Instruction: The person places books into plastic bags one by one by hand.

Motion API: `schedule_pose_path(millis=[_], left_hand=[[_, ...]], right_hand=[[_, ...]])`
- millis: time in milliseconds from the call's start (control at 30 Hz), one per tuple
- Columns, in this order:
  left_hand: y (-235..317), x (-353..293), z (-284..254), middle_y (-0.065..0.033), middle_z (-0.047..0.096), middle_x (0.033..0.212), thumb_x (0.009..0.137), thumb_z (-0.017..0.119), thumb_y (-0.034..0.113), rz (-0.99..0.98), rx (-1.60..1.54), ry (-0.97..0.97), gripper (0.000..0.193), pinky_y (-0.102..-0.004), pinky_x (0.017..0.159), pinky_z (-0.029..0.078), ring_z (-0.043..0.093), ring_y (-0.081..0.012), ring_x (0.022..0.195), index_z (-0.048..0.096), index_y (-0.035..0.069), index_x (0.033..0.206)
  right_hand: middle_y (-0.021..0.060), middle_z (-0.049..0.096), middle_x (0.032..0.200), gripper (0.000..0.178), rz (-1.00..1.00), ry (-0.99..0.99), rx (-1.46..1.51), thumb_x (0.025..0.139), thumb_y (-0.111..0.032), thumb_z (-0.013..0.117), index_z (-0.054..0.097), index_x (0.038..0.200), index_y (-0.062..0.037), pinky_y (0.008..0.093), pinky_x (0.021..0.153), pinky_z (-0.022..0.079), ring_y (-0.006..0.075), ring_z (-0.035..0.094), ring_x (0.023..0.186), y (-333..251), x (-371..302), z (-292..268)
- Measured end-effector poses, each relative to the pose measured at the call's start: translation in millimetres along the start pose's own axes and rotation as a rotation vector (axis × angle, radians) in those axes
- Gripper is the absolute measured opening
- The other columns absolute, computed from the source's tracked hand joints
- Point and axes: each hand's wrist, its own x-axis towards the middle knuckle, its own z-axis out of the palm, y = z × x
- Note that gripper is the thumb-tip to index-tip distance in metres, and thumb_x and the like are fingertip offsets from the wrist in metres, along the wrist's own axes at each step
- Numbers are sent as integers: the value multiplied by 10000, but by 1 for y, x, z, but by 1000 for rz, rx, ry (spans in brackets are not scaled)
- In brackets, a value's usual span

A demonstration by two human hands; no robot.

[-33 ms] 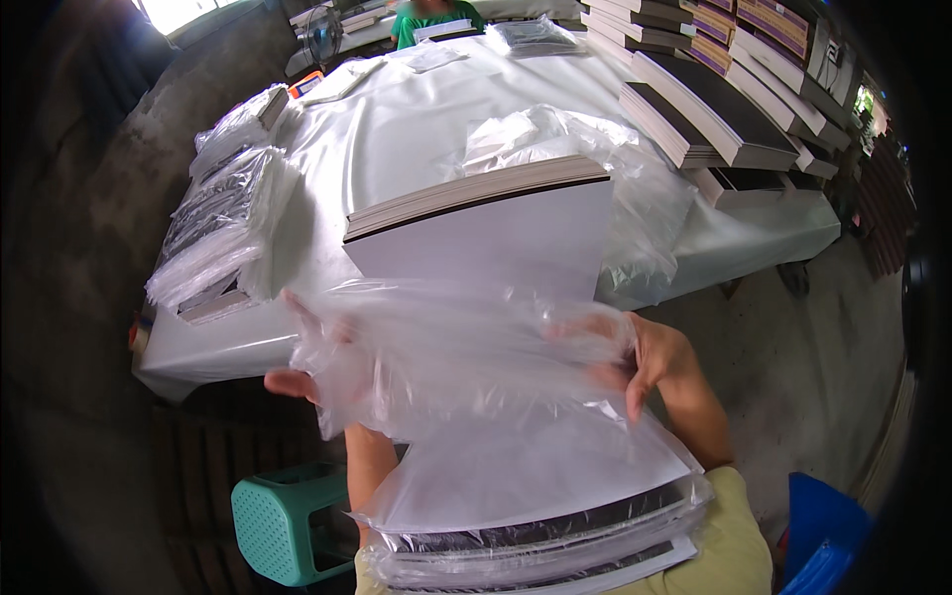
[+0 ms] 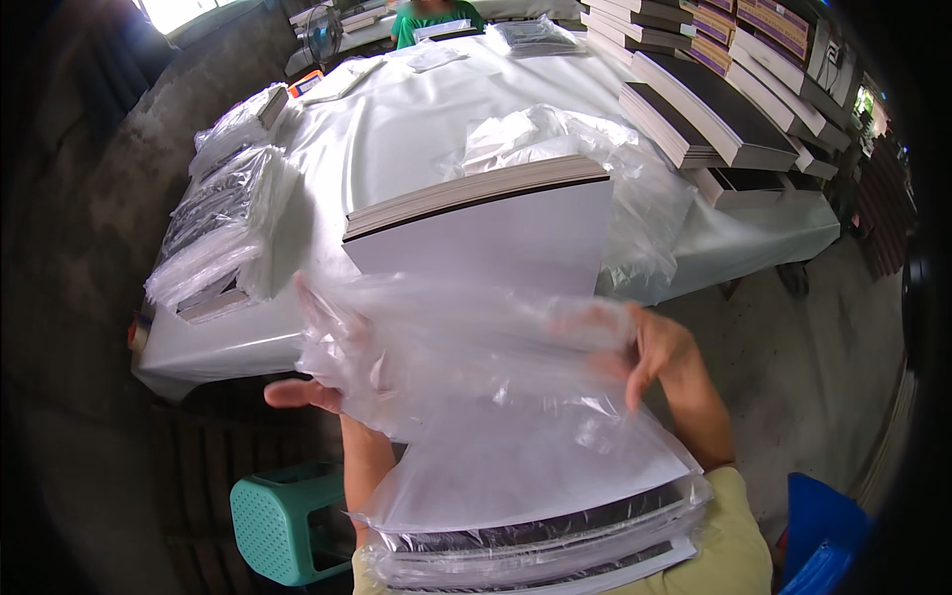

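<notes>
A clear plastic bag (image 2: 446, 337) stretches between my hands, blurred by motion. My left hand (image 2: 315, 395) has its thumb stuck out to the left, apart from the film; its other fingers lie spread behind the plastic. My right hand (image 2: 659, 352) pinches the bag's right side, its fingers partly veiled by the film. Below, against my body, lies a bagged stack of white and black boards (image 2: 545, 486), partly covered by the film. Just beyond my hands a thick stack of boards (image 2: 476, 238) rests at the table's near edge, its white face toward me.
Plastic-wrapped packs (image 2: 223, 218) are piled on the table's left. Loose clear film (image 2: 645, 208) lies right of the board stack. Dark-topped board stacks (image 2: 714, 109) fill the far right. A green stool (image 2: 273, 531) stands lower left. A person in green (image 2: 426, 20) is at the far end.
My left hand has shifted slightly right, and the bag's left side has bunched and moved with it. My right hand stays nearly in place.
</notes>
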Motion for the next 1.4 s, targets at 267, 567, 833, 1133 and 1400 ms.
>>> schedule_pose_path(millis=[267,567,833,1133,1400], left_hand=[[0,18,43,-22,487,874,646,611,-58,680,1495,147,340,-262,696,409,473,-123,736,523,40,960],[7,15,60,-100,541,825,566,484,-142,1123,1638,144,330,-304,691,426,537,-213,779,567,15,844],[48,-17,55,-25,526,692,655,646,51,-346,976,-49,156,-208,598,354,477,-101,644,550,-3,766],[-36,-15,-77,-22,542,840,721,687,167,-747,865,-107,348,-253,694,405,502,-114,783,530,33,1001],[-106,-26,-198,-15,547,833,782,625,147,-463,475,332,316,-251,673,446,528,-107,761,491,64,1056]], right_hand=[[13,453,642,553,-185,1184,-1083,535,169,539,556,1026,-85,263,530,395,128,480,600,-21,31,2],[56,527,745,347,-538,1305,-1360,555,170,528,591,825,-38,259,523,403,156,521,621,-18,44,0],[2,526,695,272,-110,694,-666,631,45,630,543,882,-15,161,504,347,54,468,578,-61,-23,20],[-11,527,747,400,374,590,108,760,-54,601,448,1128,-25,163,607,382,40,479,698,65,-70,-5],[5,546,781,112,344,1027,-42,806,-142,565,578,867,-49,250,678,403,100,500,711,232,-95,-59]])
